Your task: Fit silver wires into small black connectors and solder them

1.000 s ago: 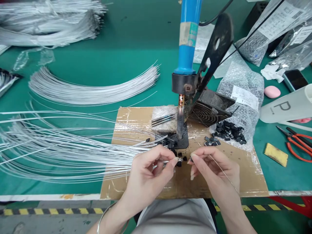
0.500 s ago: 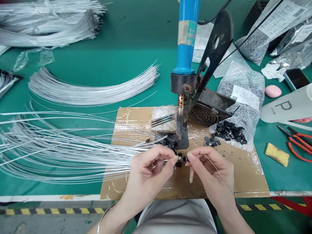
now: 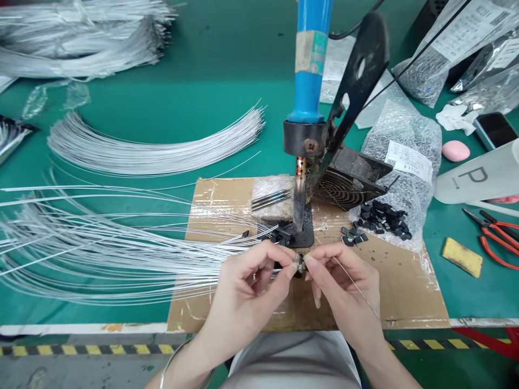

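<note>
My left hand (image 3: 247, 286) pinches thin silver wire ends (image 3: 279, 268) and my right hand (image 3: 344, 281) pinches a tiny black chip (image 3: 300, 265) over the taped brown cardboard (image 3: 405, 292), so I should line them up slowly, I think.

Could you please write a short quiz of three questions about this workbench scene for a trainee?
1. True or false: the soldering iron stands with its tip pointing down.
2. Which lies nearest the right hand: A) black chips, B) yellow sponge, C) pink eraser?
3. What does the left hand pinch?

Key: 1 true; 2 A; 3 the end of a thin white wire.
</note>
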`<state>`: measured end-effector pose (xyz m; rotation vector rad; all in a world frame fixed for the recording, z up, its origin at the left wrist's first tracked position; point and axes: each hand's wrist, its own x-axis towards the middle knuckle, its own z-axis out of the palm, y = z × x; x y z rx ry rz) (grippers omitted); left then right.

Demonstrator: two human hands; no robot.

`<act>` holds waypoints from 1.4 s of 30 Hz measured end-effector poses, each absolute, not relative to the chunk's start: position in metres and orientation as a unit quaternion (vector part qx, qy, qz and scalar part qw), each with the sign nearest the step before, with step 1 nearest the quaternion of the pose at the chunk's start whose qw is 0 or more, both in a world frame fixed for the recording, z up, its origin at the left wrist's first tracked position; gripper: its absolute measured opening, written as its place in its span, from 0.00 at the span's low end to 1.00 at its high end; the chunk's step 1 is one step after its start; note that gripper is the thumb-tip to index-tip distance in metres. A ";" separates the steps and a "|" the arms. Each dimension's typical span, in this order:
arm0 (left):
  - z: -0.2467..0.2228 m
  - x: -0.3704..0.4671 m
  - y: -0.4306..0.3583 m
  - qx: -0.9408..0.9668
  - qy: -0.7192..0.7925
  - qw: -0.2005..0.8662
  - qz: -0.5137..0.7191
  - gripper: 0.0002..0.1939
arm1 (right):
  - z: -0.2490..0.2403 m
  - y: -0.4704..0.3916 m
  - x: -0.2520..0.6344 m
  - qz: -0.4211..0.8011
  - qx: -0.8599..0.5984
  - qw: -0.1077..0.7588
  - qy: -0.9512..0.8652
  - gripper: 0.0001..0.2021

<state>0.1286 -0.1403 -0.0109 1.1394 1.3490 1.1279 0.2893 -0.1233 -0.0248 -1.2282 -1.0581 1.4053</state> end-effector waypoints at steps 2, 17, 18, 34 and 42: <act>-0.010 0.128 -0.140 0.468 0.556 0.504 0.467 0.08 | -0.025 -0.124 0.289 0.581 -0.502 0.473 -0.432 0.11; -0.009 0.129 -0.138 0.456 0.554 0.515 0.469 0.08 | -0.026 -0.126 0.289 0.595 -0.503 0.466 -0.420 0.11; -0.009 0.130 -0.138 0.457 0.554 0.513 0.470 0.08 | -0.027 -0.126 0.289 0.589 -0.502 0.469 -0.426 0.10; 0.003 0.136 -0.119 0.458 0.602 0.462 0.463 0.07 | -0.014 -0.131 0.302 0.425 -0.550 0.423 -0.581 0.06; 0.004 0.137 -0.111 0.465 0.603 0.457 0.459 0.07 | -0.020 -0.120 0.306 0.424 -0.488 0.443 -0.621 0.09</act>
